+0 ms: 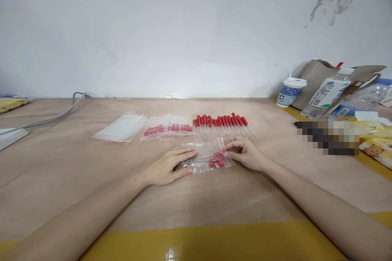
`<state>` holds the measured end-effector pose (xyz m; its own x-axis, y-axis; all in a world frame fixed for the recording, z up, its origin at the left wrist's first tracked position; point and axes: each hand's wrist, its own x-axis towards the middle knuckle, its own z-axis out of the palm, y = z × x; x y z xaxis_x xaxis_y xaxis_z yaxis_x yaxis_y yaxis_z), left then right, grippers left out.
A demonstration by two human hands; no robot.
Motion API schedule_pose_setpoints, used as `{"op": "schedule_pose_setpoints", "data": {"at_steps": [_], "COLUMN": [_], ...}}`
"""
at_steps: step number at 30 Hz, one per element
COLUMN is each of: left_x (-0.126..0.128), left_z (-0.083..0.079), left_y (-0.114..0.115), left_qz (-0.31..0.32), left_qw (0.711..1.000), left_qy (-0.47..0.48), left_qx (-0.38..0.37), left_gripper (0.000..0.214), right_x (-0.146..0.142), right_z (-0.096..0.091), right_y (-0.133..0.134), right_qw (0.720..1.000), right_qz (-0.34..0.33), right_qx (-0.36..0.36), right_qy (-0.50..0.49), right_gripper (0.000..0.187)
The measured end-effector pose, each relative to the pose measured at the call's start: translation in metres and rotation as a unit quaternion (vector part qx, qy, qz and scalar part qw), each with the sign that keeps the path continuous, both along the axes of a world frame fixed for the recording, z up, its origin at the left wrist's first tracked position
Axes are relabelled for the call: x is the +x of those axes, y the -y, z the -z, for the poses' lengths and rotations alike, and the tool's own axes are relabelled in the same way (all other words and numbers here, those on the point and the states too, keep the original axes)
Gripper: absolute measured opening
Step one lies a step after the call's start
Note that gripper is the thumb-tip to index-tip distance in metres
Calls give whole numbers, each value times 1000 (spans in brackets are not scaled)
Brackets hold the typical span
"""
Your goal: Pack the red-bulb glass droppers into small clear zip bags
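A clear zip bag (199, 167) lies flat on the table before me, with several red-bulbed droppers (217, 163) inside at its right end. My left hand (171, 165) rests on the bag's left part, fingers stretched out and thumb apart. At the red-lined mouth, my right hand (243, 153) pinches the bag's edge with thumb and fingertips, close to one red bulb. Whether those fingertips also grip a dropper is hidden. Just beyond the hands, loose droppers (220, 121) lie in a row, red bulbs away from me and clear tubes toward me.
Left of the loose droppers are filled zip bags (168, 128) and a stack of flat zip bags (121, 127). A grey cable (55, 119) crosses the left side. A paper cup (290, 91), a plastic bottle (326, 94) and packets (376, 151) stand or lie at right.
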<state>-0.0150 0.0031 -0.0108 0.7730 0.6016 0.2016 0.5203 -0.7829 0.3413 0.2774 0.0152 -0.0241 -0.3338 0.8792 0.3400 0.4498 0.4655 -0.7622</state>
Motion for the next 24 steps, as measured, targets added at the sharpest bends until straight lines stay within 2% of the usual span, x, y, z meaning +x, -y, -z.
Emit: {"op": "schedule_pose_setpoints", "data": {"at_steps": [3, 9, 13, 16, 18, 21, 24], "left_x": [0, 1, 1, 2, 2, 1, 1], "left_z": [0, -1, -2, -2, -2, -2, -2], "left_y": [0, 1, 0, 0, 1, 1, 0], "left_qz": [-2, -5, -4, 3, 7, 7, 9], "left_qw": [1000, 1000, 1000, 1000, 1000, 1000, 1000], "left_qy": [-1, -3, -11, -10, -7, -7, -6], "left_qx": [-4, -5, -4, -2, 0, 0, 1], "left_gripper": [51, 51, 50, 48, 46, 46, 46], "right_x": [-1, 0, -9, -14, -12, 1, 19], "right_z": [0, -2, -1, 1, 1, -4, -14], "right_y": [-2, -3, 1, 3, 1, -8, -28], "right_qw": [1000, 999, 1000, 1000, 1000, 997, 975], "right_qz": [24, -24, 9, -17, -11, 80, 216], "right_qx": [-5, -38, -11, 11, 4, -22, 13], "right_qy": [8, 15, -22, -9, -6, -10, 46], "right_gripper": [12, 10, 16, 19, 20, 22, 20]}}
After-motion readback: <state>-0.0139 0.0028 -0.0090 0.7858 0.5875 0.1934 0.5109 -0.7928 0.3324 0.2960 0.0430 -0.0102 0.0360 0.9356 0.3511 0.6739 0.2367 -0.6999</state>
